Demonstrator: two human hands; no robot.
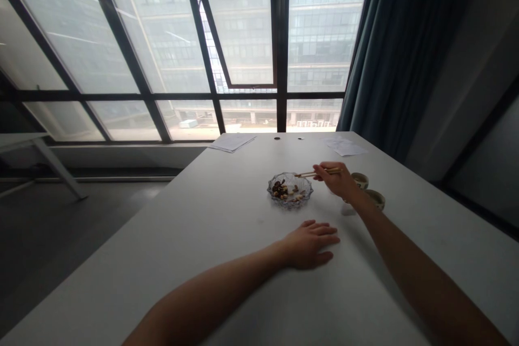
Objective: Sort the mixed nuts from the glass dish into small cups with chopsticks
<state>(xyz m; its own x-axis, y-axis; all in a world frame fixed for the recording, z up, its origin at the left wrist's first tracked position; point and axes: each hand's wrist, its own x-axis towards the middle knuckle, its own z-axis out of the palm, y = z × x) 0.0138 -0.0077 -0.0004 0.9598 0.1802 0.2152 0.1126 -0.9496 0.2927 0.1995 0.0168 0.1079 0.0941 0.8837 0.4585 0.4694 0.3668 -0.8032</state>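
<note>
My right hand (pixel 335 177) grips a pair of chopsticks (pixel 307 174), whose tips point left over the far right rim of a clear glass dish (pixel 290 205). Small dark and pale pieces (pixel 284 190), like nuts or seeds, lie in the dish; their exact kind is too small to make out. Whether the tips pinch anything I cannot tell. Flat on the table, fingers spread, my left hand (pixel 311 245) rests in front of the dish and holds nothing. Two small bowls (pixel 360 179) (pixel 376 198) stand by my right wrist, partly hidden by it.
The white table (pixel 194 216) reaches toward the windows. Papers (pixel 233 142) lie at its far left corner, and more sheets (pixel 344 146) at the far right. A dark curtain (pixel 377 65) hangs at the right. Another table (pixel 24 140) stands off to the left.
</note>
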